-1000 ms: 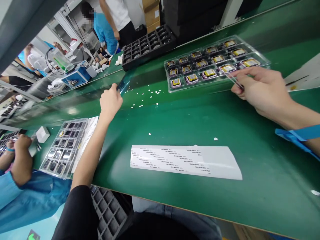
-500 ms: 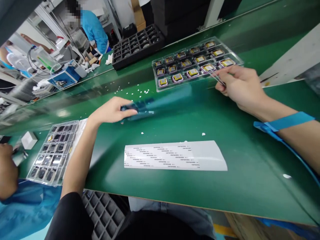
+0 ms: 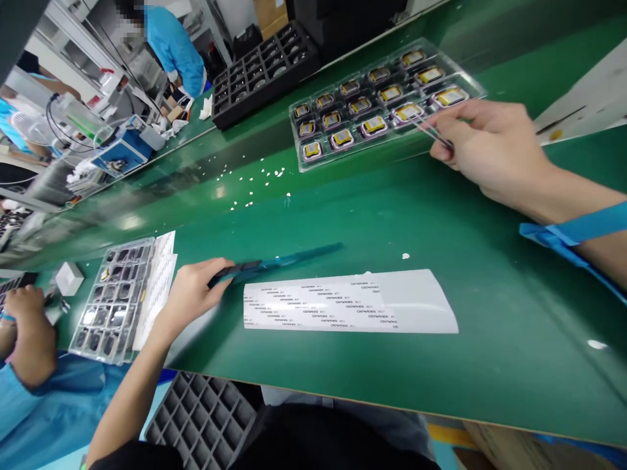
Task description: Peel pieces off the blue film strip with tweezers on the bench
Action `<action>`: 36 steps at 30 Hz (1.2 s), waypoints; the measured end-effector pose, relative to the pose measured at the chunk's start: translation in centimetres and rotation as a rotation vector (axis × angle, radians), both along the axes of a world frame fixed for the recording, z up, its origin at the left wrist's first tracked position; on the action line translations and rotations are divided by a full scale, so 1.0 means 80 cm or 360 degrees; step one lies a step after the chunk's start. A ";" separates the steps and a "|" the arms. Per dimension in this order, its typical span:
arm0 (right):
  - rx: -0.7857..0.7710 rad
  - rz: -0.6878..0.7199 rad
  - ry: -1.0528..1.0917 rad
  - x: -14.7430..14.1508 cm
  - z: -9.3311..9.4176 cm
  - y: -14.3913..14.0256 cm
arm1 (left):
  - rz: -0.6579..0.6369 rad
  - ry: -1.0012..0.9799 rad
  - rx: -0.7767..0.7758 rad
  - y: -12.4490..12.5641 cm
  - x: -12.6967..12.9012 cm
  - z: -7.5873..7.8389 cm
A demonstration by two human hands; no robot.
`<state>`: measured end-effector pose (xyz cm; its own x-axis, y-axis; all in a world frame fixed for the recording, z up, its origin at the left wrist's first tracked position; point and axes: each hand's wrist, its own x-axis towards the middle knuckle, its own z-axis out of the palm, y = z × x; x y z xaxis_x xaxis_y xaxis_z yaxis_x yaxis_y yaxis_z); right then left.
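Observation:
My left hand (image 3: 198,287) pinches one end of a translucent blue film strip (image 3: 306,253), dark near the fingers, which points right above the table. Just in front of it lies a white printed sheet (image 3: 337,303) with rows of small black lettering. At the back right, my right hand (image 3: 490,140) is closed round tweezers (image 3: 434,134). Their tips reach the near right edge of a clear plastic tray (image 3: 353,155). Rounded parts with yellow-and-silver tops, such as this yellow-topped part (image 3: 375,125), fill its pockets. Whether the tips grip anything I cannot make out.
A black compartment tray (image 3: 223,121) stands at the back. To the left are another clear tray (image 3: 105,356), white printed strips (image 3: 161,287) and a co-worker's hand (image 3: 27,307). White scraps (image 3: 280,172) dot the green table (image 3: 392,215). A grey divided tray (image 3: 196,418) sits below its edge.
My left hand has come down and to the left with the film strip, which now lies closer to the printed sheet. My right hand stays by the tray with the tweezers.

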<state>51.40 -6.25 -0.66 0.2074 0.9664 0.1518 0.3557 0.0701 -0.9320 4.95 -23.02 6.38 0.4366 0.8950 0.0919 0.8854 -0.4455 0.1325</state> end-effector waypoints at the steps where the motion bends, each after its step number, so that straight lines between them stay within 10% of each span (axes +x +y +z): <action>1: 0.0003 -0.0009 0.0002 -0.001 0.001 -0.001 | 0.0031 0.0055 0.0034 -0.007 -0.005 -0.007; 9: 0.0054 0.0010 -0.0012 -0.002 0.000 -0.001 | 0.0381 0.0225 0.0341 0.011 -0.002 -0.047; 17: 0.0075 0.0050 -0.0055 -0.003 0.000 -0.001 | 0.0653 0.0187 0.0704 0.061 -0.029 -0.040; 26: 0.0037 0.0019 -0.0072 -0.004 0.005 -0.004 | -0.0398 0.0370 0.0776 -0.026 -0.057 -0.041; 36: 0.0032 0.0028 -0.0083 -0.004 0.003 -0.005 | -0.0312 0.0597 0.0632 -0.020 -0.059 -0.041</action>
<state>51.11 -6.63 -0.39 0.1814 0.9666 0.1812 0.4022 0.0952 -0.9106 0.20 -24.61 3.13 0.6581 0.7227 0.2113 0.7356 -0.5571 -0.3854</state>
